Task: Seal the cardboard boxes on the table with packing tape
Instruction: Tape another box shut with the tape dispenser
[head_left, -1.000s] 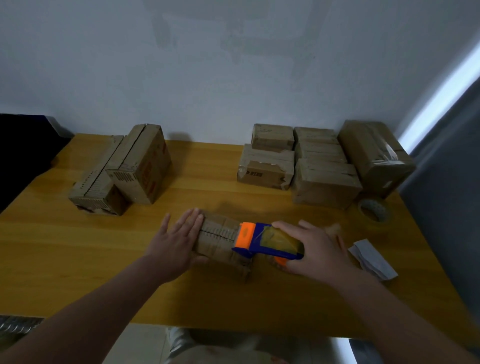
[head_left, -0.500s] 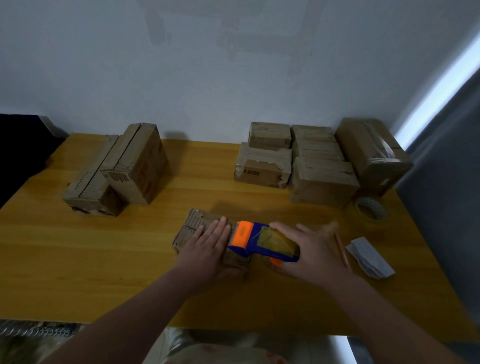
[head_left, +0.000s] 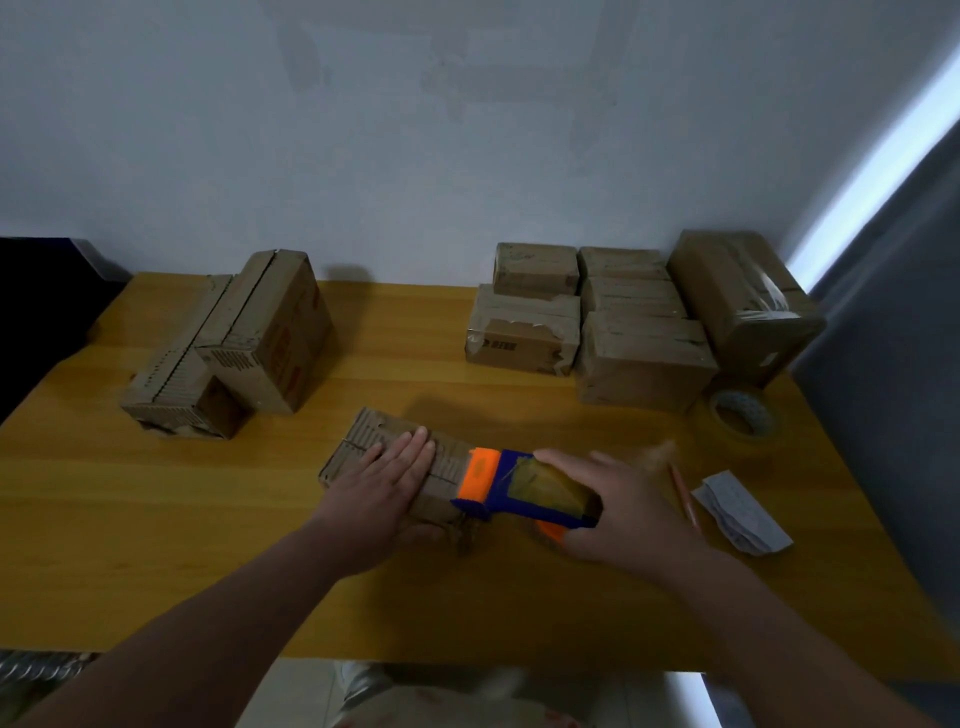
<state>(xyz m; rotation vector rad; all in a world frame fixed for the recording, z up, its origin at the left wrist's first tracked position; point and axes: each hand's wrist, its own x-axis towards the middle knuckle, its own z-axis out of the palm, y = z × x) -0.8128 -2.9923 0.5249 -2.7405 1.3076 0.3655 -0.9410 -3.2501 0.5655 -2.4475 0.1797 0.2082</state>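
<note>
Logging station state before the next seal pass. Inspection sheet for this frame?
Surface: wooden table, boxes towards both ends.
Job's things: small box at centre; tape dispenser at its right end; left boxes; right box stack.
Clutter: tape roll, pen or pencil, folded paper, all at right.
Grips: left hand flat on small box; right hand holds tape dispenser.
Cables: nothing seen.
Surroundings: plain wall behind, curtain right, dark object left.

Cardboard, wood and plastic under dull light.
The table (head_left: 156, 519) is smooth varnished wood with a soft sheen; the near box (head_left: 374, 426) is matt, ribbed corrugated cardboard; the tape dispenser (head_left: 519, 491) is smooth plastic; glossy film wraps the large box (head_left: 748, 296).
</note>
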